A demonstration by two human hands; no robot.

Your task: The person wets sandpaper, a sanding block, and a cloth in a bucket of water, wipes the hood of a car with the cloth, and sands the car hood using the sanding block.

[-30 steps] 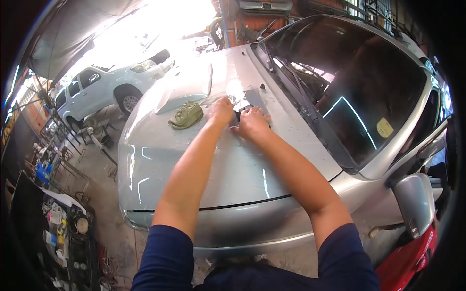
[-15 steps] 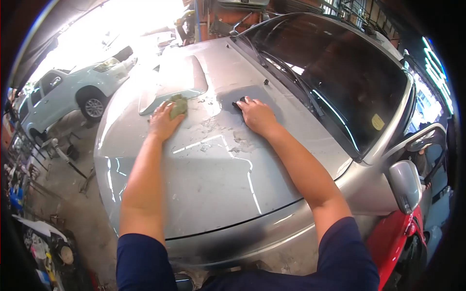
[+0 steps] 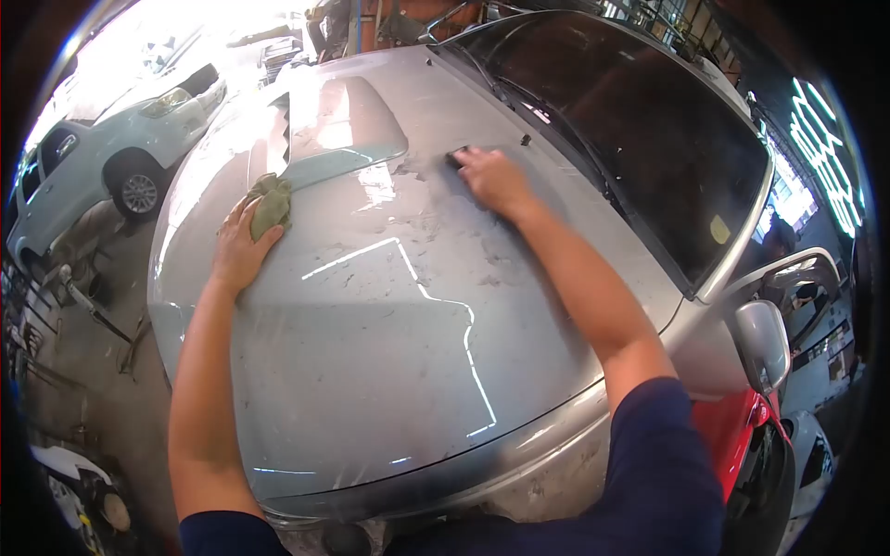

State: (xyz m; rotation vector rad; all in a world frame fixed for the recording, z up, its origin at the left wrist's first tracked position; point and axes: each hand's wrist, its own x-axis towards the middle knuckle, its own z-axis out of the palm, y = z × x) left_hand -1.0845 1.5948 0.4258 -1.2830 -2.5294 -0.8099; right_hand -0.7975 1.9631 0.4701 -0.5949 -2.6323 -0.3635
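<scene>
A silver car hood fills the middle of the view, with scuffed, peeling marks across its surface. My left hand lies on the hood near the raised scoop, its fingers closed around a crumpled green cloth. Farther right, my right hand presses a small black pad against the hood below the windshield. The hand is slightly blurred, and most of the pad is hidden beneath the fingers.
The dark windshield and a wiper border the hood at the right, with the side mirror beyond. A white pickup stands at the left. Red bodywork shows at the lower right.
My left hand has slid left across the hood with the cloth, away from the middle. My right hand stays near the windshield with the pad. The camera view has shifted slightly.
</scene>
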